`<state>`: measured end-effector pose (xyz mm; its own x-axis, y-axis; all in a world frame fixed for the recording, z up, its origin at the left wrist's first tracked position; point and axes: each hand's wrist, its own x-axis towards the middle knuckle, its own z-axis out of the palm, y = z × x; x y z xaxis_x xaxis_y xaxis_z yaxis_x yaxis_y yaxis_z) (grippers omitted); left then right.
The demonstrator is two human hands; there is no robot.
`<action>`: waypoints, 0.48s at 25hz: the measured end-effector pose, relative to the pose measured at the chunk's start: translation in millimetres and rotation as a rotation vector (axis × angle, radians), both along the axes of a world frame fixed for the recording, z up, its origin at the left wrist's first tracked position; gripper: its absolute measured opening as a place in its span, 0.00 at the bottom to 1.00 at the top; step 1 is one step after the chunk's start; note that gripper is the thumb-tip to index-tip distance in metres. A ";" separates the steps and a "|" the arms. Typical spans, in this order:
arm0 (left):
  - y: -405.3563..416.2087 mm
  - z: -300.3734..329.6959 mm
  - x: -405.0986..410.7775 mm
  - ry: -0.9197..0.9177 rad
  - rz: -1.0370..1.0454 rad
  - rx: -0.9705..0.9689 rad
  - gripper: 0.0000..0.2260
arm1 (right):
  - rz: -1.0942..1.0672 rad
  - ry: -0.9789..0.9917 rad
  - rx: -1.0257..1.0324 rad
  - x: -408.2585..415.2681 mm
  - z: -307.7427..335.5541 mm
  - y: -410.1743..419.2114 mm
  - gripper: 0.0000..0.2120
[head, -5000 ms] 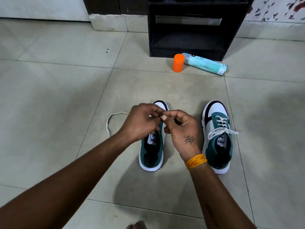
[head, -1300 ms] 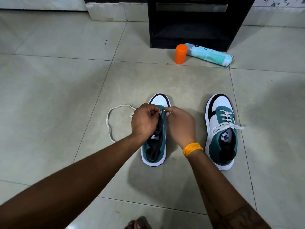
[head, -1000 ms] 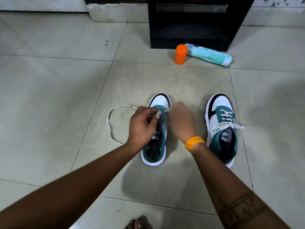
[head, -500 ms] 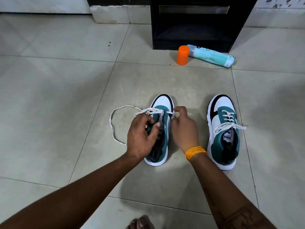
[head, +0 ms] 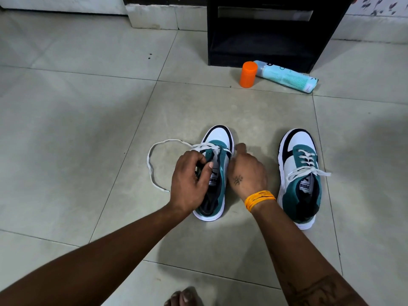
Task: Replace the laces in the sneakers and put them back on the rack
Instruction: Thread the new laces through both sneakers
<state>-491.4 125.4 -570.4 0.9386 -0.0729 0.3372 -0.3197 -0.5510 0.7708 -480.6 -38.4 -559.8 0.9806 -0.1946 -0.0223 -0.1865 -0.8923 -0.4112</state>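
Two white, teal and black sneakers stand on the tiled floor. The left sneaker (head: 218, 138) has a white lace (head: 152, 171) through its front eyelets; the lace loops out over the floor to the left. My left hand (head: 189, 184) grips the sneaker's left side and tongue area. My right hand (head: 247, 171) sits against its right side, fingers curled at the lace near the front eyelets. The right sneaker (head: 300, 180) stands apart, fully laced with a bow. The black shoe rack (head: 260, 54) stands at the back.
An orange cap (head: 248, 74) and a light blue spray can (head: 287, 76) lie in front of the rack. My toes (head: 183, 298) show at the bottom edge. A white plinth (head: 152, 18) runs along the back wall.
The lace now lies across the left sneaker's front eyelets. My left hand moved from pinching the lace down onto the shoe's side; my right hand stayed by the right eyelets.
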 end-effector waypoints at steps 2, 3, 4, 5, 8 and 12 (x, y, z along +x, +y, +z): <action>0.0 -0.9 -0.6 0.004 0.002 0.001 0.07 | 0.034 -0.097 0.017 1.2 -0.5 3.4 0.08; 0.2 -1.0 -0.9 0.009 0.004 -0.002 0.06 | 0.012 -0.105 0.011 0.0 -3.4 -1.8 0.08; 0.7 -1.0 -1.0 0.013 0.005 -0.005 0.06 | -0.036 -0.065 -0.007 -2.7 -5.8 -9.8 0.07; 1.0 -0.9 -1.5 0.018 0.004 -0.008 0.06 | -0.093 0.000 -0.027 -6.0 -7.8 -18.3 0.08; 1.0 -0.6 -1.0 0.017 0.004 -0.007 0.06 | -0.144 0.098 -0.091 -8.5 -4.0 -26.5 0.12; -0.1 -1.2 -1.8 0.010 0.001 0.003 0.06 | 0.103 -0.145 0.024 1.6 10.2 1.3 0.11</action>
